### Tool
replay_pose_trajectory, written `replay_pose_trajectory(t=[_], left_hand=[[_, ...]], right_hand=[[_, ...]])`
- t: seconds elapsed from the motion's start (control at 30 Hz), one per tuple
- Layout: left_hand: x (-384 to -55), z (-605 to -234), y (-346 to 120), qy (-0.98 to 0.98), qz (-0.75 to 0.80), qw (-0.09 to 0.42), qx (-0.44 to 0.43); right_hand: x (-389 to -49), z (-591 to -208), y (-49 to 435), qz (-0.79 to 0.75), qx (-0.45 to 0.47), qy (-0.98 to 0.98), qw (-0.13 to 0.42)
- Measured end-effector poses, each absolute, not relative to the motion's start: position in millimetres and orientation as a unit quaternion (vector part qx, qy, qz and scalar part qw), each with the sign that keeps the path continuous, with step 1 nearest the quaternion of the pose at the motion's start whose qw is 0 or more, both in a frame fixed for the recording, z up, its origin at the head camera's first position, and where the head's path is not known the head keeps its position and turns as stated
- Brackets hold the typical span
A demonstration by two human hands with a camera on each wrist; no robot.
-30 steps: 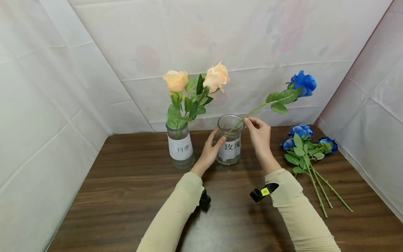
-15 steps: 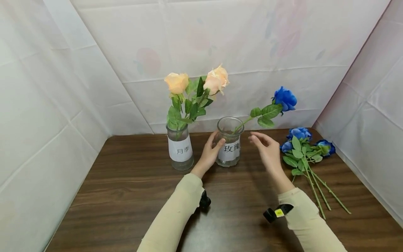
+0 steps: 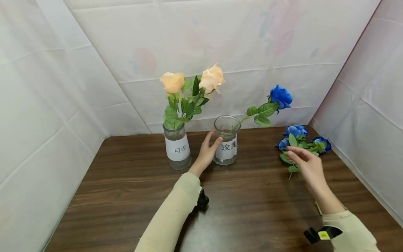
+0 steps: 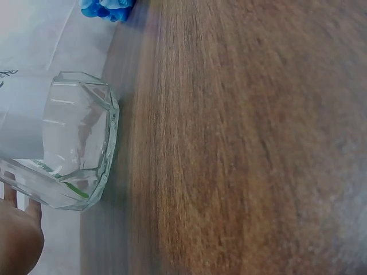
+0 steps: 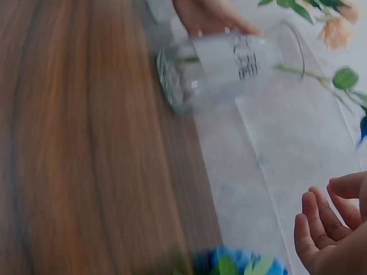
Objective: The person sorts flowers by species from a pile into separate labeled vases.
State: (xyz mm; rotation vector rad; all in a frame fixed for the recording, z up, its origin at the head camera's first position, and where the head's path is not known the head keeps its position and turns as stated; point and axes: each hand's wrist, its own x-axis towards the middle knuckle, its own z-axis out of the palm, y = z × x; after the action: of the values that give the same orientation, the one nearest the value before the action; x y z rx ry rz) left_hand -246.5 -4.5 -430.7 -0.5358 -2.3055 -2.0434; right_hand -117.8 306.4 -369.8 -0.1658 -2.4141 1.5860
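Head view, 12 o'clock = away from the person. Pale cloth backdrop rises at 12, with further cloth walls at 9 to 10 and at 2 to 3. Dark wooden table fills the space between; bare wood lies from 5 to 8 o'clock of the vases. Room judged ample on the near side, tighter toward 3, where the cloth comes close to the blooms.

Peach-rose vase upright at 9 o'clock of the blue-rose vase, a gap between them. Peach roses stand in the former; a single blue rose in the latter leans out toward 2.

Key relation: loose blue roses lie on the table at about 3 o'clock from the blue-rose vase, well apart from it. Their heads sit at 11 to 1 from the right hand, just beyond it. Stems mostly hidden by hand and forearm; one end shows at 7, and what seems another beside the forearm, so long axis judged roughly 11-to-5. The right hand is by far the nearer.

Right hand: fingers loosely bent, nothing held; contact with the leaves cannot be told. Left hand: thumb on the near side, fingers round the far side, gripping the blue-rose vase from 8 o'clock.
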Motion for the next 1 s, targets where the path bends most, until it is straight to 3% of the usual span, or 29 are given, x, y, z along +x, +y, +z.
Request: replay_pose_trajectory(t=[0.5,0.67,1.0], left_hand=[[-237,-418,-6,-0.726,-0.666,-0.006,-0.171],[-223,-398,-10,-0.728,-0.662,-0.003,-0.178],[-224,-396,-10,-0.734,-0.656,-0.012,-0.175]], right_hand=[[-92,-391,378,0.467,-0.125,-0.873,0.067],[-95,-406,386,0.469,-0.133,-0.872,0.044],[-106,-421,391,0.421,-0.138,-0.897,0.012]])
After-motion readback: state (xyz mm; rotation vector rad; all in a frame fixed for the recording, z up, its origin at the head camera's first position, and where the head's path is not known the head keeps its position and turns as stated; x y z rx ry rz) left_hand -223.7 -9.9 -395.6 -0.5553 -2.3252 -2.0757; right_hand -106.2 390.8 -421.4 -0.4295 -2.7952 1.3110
